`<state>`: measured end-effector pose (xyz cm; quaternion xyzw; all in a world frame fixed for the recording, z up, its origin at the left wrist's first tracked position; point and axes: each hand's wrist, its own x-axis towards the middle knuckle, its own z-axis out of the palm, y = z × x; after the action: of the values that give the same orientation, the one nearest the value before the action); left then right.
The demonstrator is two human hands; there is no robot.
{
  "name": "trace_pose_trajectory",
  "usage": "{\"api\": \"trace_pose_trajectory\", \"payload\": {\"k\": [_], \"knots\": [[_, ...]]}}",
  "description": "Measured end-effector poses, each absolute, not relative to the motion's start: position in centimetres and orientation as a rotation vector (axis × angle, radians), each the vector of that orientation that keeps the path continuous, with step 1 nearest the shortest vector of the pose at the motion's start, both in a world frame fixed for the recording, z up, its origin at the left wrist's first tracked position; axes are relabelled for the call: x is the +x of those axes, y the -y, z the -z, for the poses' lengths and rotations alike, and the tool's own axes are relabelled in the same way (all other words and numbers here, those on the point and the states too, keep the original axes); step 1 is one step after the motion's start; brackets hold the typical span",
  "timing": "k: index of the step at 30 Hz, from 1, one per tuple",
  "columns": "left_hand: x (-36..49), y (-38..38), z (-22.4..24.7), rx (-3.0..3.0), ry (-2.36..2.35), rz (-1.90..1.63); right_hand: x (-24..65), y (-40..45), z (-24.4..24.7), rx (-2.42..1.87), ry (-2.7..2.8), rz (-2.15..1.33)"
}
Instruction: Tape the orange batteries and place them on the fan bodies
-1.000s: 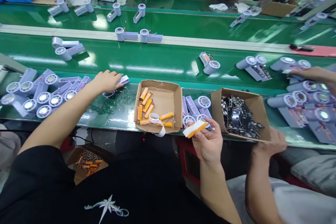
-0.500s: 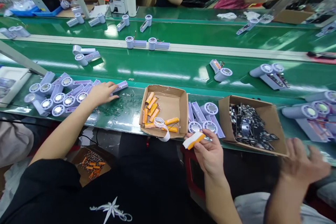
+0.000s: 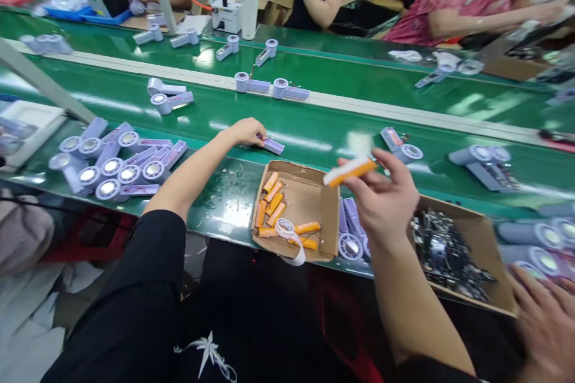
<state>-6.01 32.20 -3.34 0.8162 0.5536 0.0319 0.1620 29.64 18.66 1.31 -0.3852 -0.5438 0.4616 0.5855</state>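
Note:
My left hand (image 3: pixel 248 131) is closed on a lavender handheld fan housing (image 3: pixel 274 146). Only the handle end shows past the fingers, low over the green belt; the rest is hidden. Raised right of the open cardboard box, my right hand (image 3: pixel 386 191) pinches an orange cylindrical battery (image 3: pixel 353 173) with a white strip along its side. Inside that box (image 3: pixel 331 215) lie several orange batteries (image 3: pixel 275 203) and a roll of white tape (image 3: pixel 284 227), its loose end hanging over the front rim. More fan housings (image 3: pixel 350 245) lie beside the box, partly hidden by my right arm.
Many fan housings (image 3: pixel 112 167) are piled at left. A box of black circuit boards (image 3: pixel 453 257) stands at right, with a co-worker's hand (image 3: pixel 543 317) near it. Further housings (image 3: pixel 173 96) lie on the green belt (image 3: pixel 314 119). Other people work across the line.
My left hand has moved right and forward to the belt's edge with the fan housing. My right hand has lifted the battery up and forward. The co-worker's hand has shifted toward the housings at right.

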Motion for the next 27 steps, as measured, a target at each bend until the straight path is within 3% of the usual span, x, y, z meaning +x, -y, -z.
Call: {"api": "trace_pose_trajectory", "payload": {"k": [3, 10, 19, 27], "knots": [[-5.8, -33.7, 4.7, 2.26, -1.519, -0.169, 26.7, -25.4, -1.9, -0.895, 1.537, -1.046], [-4.6, -32.5, 6.6, 2.145, -1.777, -0.358, 20.0, -34.6, 2.6, -1.043, 2.363, -0.817], [-1.7, -32.6, 6.8, 2.081, -1.873, -0.313, 19.9, -34.7, 3.9, -1.039, 2.951, -0.301], [-1.0, -33.7, 7.6, 2.071, -1.901, -0.294, 18.6, -35.4, 5.3, -1.021, 2.922, -0.283]]}}
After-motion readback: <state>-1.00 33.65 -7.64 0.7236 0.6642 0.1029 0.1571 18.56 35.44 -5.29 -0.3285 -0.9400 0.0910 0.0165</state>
